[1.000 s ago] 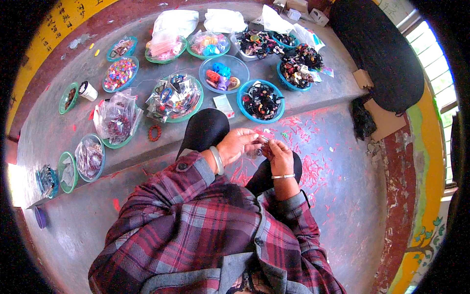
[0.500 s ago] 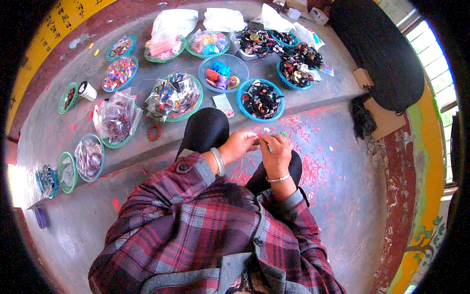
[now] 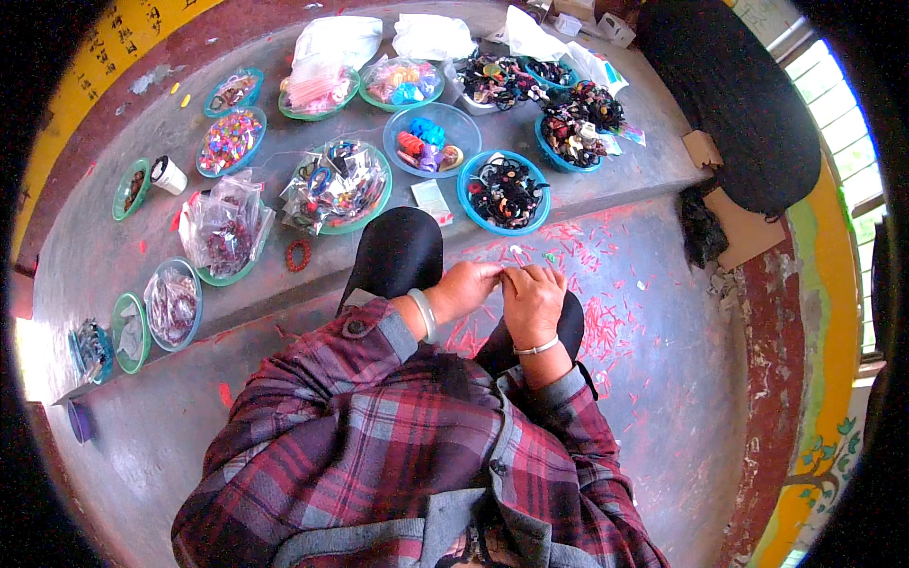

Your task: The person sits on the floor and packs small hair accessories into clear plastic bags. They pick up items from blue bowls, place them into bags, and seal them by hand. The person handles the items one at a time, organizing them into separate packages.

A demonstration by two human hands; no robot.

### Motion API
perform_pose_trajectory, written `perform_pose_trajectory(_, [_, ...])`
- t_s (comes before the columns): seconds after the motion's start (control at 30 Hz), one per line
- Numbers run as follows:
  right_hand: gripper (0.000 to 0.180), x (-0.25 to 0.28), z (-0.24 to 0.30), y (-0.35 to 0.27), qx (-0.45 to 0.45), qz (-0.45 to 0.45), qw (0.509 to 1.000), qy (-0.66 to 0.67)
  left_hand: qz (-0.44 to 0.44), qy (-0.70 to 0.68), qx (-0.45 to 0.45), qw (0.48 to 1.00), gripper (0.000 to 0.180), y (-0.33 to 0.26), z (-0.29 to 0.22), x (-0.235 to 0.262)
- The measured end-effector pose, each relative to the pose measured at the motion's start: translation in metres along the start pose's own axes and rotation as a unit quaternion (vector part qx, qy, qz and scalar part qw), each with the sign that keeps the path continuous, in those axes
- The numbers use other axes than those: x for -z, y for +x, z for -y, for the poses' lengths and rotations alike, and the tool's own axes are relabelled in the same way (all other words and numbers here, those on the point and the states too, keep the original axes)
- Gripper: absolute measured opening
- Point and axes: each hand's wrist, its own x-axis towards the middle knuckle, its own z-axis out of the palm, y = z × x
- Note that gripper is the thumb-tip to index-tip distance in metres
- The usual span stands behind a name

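My left hand point(image 3: 464, 292) and my right hand point(image 3: 532, 301) meet fingertip to fingertip above my knees. Both are closed in a pinch, and whatever lies between the fingers is too small or hidden to make out. A pale bangle point(image 3: 423, 314) circles my left wrist; a thin silver bracelet point(image 3: 538, 347) is on the right one. On the floor beyond and to the right of my hands lie many thin red scraps point(image 3: 598, 327). A blue basin of black hair ties point(image 3: 505, 193) stands just past my hands on the raised ledge.
Several basins of small goods cover the ledge, among them one with bagged trinkets point(image 3: 336, 186) and one with coloured scrunchies point(image 3: 433, 142). A red beaded bracelet point(image 3: 298, 255) lies near the ledge's edge. At the right are a long black cushion point(image 3: 729, 104) and a black bag point(image 3: 701, 227).
My fingers have curled closer together, and the right hand's fingers are more folded over the pinch. The basins and the scraps stay where they were.
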Motion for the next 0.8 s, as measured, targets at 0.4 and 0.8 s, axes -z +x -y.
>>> perform_pose_trajectory(0.4, [0.009, -0.0011, 0.0052, -0.0011, 0.028, 0.048, 0.996, -0.067, -0.026, 0.062, -0.060, 0.996, 0.013, -0.0038, 0.0015, -0.0038])
perform_pose_trajectory(0.8, [0.007, 0.0016, 0.0027, -0.0003, -0.039, 0.023, 0.999, 0.020, -0.018, -0.011, 0.028, 0.999, 0.020, -0.0038, -0.0011, -0.0030])
